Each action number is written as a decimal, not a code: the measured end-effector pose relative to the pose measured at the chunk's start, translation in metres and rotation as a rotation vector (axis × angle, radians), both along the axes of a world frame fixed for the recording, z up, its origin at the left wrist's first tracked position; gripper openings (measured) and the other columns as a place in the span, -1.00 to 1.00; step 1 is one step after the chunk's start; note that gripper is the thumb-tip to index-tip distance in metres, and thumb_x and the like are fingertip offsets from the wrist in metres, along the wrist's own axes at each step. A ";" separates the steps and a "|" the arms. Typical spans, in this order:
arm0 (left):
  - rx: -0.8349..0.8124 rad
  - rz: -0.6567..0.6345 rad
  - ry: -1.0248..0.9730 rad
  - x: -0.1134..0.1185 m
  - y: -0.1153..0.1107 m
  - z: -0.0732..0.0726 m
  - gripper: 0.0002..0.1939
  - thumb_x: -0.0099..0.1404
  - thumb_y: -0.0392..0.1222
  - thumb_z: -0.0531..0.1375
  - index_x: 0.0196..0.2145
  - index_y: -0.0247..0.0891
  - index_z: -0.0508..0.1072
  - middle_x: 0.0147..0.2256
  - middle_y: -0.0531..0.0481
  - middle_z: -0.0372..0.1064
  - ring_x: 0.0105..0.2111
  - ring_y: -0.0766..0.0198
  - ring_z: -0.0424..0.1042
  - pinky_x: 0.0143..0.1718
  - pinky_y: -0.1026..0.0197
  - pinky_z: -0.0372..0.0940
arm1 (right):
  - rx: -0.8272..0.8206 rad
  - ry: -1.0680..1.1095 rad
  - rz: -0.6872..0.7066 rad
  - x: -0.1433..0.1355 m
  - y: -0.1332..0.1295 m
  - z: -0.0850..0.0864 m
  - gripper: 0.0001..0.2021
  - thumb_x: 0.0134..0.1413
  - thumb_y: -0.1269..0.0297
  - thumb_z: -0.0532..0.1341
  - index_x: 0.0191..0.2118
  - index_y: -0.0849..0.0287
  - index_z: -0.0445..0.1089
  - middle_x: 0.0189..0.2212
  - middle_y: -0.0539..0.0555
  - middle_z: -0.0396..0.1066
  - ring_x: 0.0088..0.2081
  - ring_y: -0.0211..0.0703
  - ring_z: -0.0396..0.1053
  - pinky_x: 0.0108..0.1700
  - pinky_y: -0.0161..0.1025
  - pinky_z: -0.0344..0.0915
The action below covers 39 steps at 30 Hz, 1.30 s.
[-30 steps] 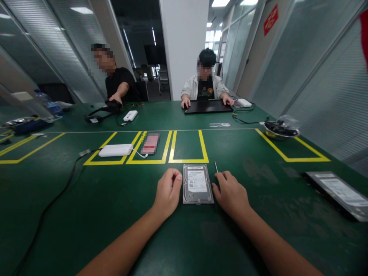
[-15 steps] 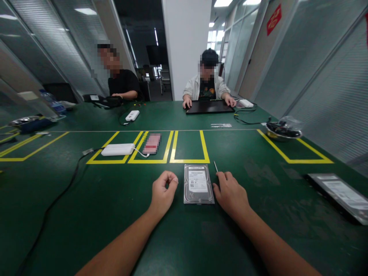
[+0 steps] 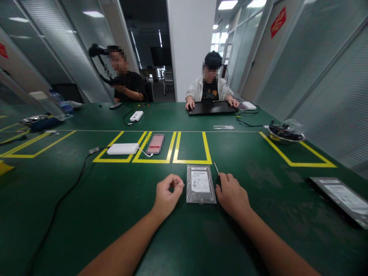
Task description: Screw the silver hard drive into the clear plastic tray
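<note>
A silver hard drive (image 3: 201, 184) with a white label lies flat on the green table between my hands. My left hand (image 3: 169, 195) rests just left of the drive, its thumb and forefinger closed in a pinch. Anything between those fingertips is too small to make out. On the drive's right side, my right hand (image 3: 232, 193) lies with its fingers closed round a thin metal-shafted tool (image 3: 216, 168). Only the slim shaft shows, pointing away from me past the drive's upper right corner. The tool's handle is hidden under the fingers.
Another hard drive (image 3: 342, 197) lies at the right. Beyond the yellow tape are a white power bank (image 3: 123, 148), a pink phone (image 3: 155, 143) and a bowl of black items (image 3: 286, 132). A black cable (image 3: 67, 191) runs along the left. Two people sit opposite, one holding a black panel (image 3: 213, 108).
The view has shifted slightly left. My hands and the hard drive stay nearly as they were. The person at far left has raised a black strapped device from the table.
</note>
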<state>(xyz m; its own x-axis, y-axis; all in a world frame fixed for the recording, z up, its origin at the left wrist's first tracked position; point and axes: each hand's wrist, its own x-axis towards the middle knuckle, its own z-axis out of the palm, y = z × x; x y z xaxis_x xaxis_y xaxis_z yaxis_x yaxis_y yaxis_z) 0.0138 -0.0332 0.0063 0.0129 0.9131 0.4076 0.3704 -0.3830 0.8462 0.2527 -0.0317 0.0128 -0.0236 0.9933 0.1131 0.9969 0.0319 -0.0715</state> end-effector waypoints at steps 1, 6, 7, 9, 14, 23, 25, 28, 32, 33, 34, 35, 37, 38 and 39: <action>0.000 -0.007 0.002 0.000 0.000 0.001 -0.87 0.29 -0.23 0.16 -0.42 -0.27 0.41 -0.49 0.06 0.33 -0.47 0.31 0.30 -0.39 0.29 0.20 | -0.001 -0.001 0.000 0.000 0.000 0.000 -0.70 0.28 0.25 0.08 0.08 0.17 0.21 -0.12 0.15 0.29 -0.16 -0.07 0.33 -0.32 -0.25 0.16; 0.003 -0.028 0.008 0.000 -0.003 0.004 -0.90 0.24 -0.27 0.19 -0.43 -0.28 0.43 -0.51 0.07 0.33 -0.49 0.32 0.28 -0.40 0.29 0.18 | 0.005 -0.009 0.001 0.000 -0.002 0.000 -0.71 0.29 0.26 0.07 0.08 0.17 0.22 -0.14 0.15 0.29 -0.17 -0.07 0.33 -0.32 -0.25 0.15; 0.002 -0.032 0.007 0.001 -0.003 0.004 -0.91 0.23 -0.27 0.19 -0.44 -0.28 0.43 -0.51 0.07 0.33 -0.49 0.32 0.28 -0.40 0.29 0.18 | 0.006 -0.009 0.003 -0.001 -0.002 0.000 -0.72 0.29 0.26 0.06 0.07 0.17 0.22 -0.15 0.15 0.29 -0.17 -0.07 0.33 -0.32 -0.25 0.16; -0.003 -0.038 0.003 0.001 -0.003 0.004 -0.91 0.23 -0.28 0.19 -0.44 -0.28 0.44 -0.51 0.07 0.33 -0.49 0.32 0.29 -0.40 0.29 0.19 | 0.007 -0.009 0.005 -0.001 -0.002 0.001 -0.72 0.29 0.28 0.06 0.07 0.17 0.22 -0.15 0.15 0.29 -0.17 -0.07 0.34 -0.32 -0.25 0.16; -0.027 -0.044 -0.020 0.000 -0.001 0.002 -0.89 0.27 -0.23 0.17 -0.34 -0.28 0.48 -0.46 0.02 0.41 -0.46 0.28 0.37 -0.38 0.27 0.24 | 0.002 -0.006 0.003 -0.001 -0.003 0.002 -0.72 0.30 0.25 0.05 0.07 0.17 0.21 -0.16 0.15 0.31 -0.20 -0.07 0.35 -0.32 -0.25 0.16; -0.058 -0.014 -0.053 0.001 0.002 -0.002 -0.87 0.34 -0.17 0.16 -0.27 -0.28 0.46 -0.40 0.03 0.38 -0.40 0.28 0.33 -0.32 0.28 0.22 | -0.020 -0.027 -0.008 0.000 -0.003 0.004 -0.73 0.28 0.25 0.06 0.05 0.18 0.21 -0.20 0.14 0.35 -0.20 -0.04 0.38 -0.31 -0.23 0.17; -0.064 -0.011 -0.060 0.001 0.002 -0.002 -0.86 0.35 -0.16 0.16 -0.26 -0.28 0.45 -0.42 0.04 0.35 -0.41 0.29 0.31 -0.33 0.28 0.21 | -0.020 -0.025 -0.010 0.000 -0.003 0.005 -0.75 0.27 0.25 0.06 0.03 0.17 0.21 -0.21 0.13 0.36 -0.20 -0.04 0.39 -0.32 -0.23 0.17; -0.075 -0.019 -0.067 0.000 0.003 -0.002 -0.85 0.34 -0.14 0.17 -0.29 -0.28 0.42 -0.45 0.06 0.31 -0.44 0.31 0.27 -0.36 0.29 0.20 | -0.018 -0.018 -0.023 0.000 -0.003 0.006 -0.76 0.27 0.25 0.07 0.00 0.16 0.22 -0.21 0.12 0.36 -0.21 -0.05 0.39 -0.34 -0.25 0.16; -0.090 -0.035 -0.062 -0.001 0.004 -0.001 -0.85 0.32 -0.14 0.19 -0.34 -0.29 0.42 -0.48 0.07 0.28 -0.47 0.33 0.25 -0.40 0.31 0.18 | 0.001 -0.003 -0.055 0.001 -0.004 0.007 -0.79 0.26 0.26 0.07 -0.02 0.16 0.22 -0.22 0.12 0.35 -0.24 -0.06 0.40 -0.38 -0.28 0.12; -0.091 -0.041 -0.057 -0.002 0.004 0.000 -0.85 0.31 -0.15 0.19 -0.35 -0.29 0.42 -0.49 0.08 0.27 -0.48 0.33 0.24 -0.41 0.31 0.17 | 0.009 0.004 -0.061 0.001 -0.004 0.007 -0.79 0.26 0.27 0.06 -0.02 0.16 0.22 -0.22 0.12 0.34 -0.26 -0.07 0.39 -0.40 -0.28 0.11; -0.091 -0.047 -0.052 -0.002 0.004 0.000 -0.86 0.30 -0.16 0.20 -0.36 -0.29 0.43 -0.50 0.08 0.27 -0.49 0.34 0.24 -0.41 0.31 0.17 | 0.017 0.013 -0.065 0.002 -0.003 0.007 -0.79 0.26 0.27 0.06 -0.02 0.15 0.22 -0.22 0.11 0.34 -0.27 -0.08 0.39 -0.41 -0.29 0.10; -0.089 -0.054 -0.046 -0.002 0.004 0.001 -0.87 0.29 -0.17 0.20 -0.38 -0.28 0.43 -0.51 0.09 0.26 -0.49 0.34 0.23 -0.42 0.31 0.16 | 0.026 0.025 -0.067 0.002 -0.003 0.007 -0.79 0.26 0.27 0.07 -0.02 0.15 0.22 -0.22 0.11 0.33 -0.29 -0.09 0.39 -0.42 -0.29 0.09; -0.084 -0.063 -0.035 -0.002 0.003 0.002 -0.87 0.27 -0.19 0.21 -0.40 -0.28 0.43 -0.52 0.09 0.26 -0.50 0.34 0.23 -0.42 0.31 0.16 | 0.048 0.056 -0.069 0.003 -0.003 0.007 -0.80 0.25 0.28 0.08 -0.03 0.15 0.23 -0.22 0.10 0.32 -0.32 -0.11 0.38 -0.42 -0.29 0.09; -0.081 -0.065 -0.030 -0.002 0.002 0.003 -0.88 0.27 -0.19 0.21 -0.40 -0.28 0.43 -0.52 0.09 0.26 -0.49 0.34 0.23 -0.42 0.31 0.16 | 0.064 0.075 -0.070 0.004 -0.002 0.006 -0.80 0.25 0.28 0.08 -0.03 0.15 0.23 -0.22 0.11 0.31 -0.33 -0.11 0.37 -0.42 -0.28 0.10; -0.080 -0.067 -0.025 -0.002 0.002 0.004 -0.88 0.26 -0.20 0.21 -0.40 -0.28 0.43 -0.52 0.09 0.27 -0.49 0.34 0.24 -0.41 0.30 0.16 | 0.084 0.097 -0.070 0.005 -0.002 0.006 -0.80 0.25 0.29 0.09 -0.04 0.16 0.24 -0.21 0.11 0.30 -0.31 -0.11 0.36 -0.41 -0.27 0.12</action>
<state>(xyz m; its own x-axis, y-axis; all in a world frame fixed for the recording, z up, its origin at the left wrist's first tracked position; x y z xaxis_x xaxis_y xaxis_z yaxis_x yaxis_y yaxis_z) 0.0119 -0.0312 0.0101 0.0654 0.9402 0.3344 0.3246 -0.3370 0.8838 0.2576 -0.0336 0.0186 0.0609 0.9790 0.1947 0.9854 -0.0279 -0.1681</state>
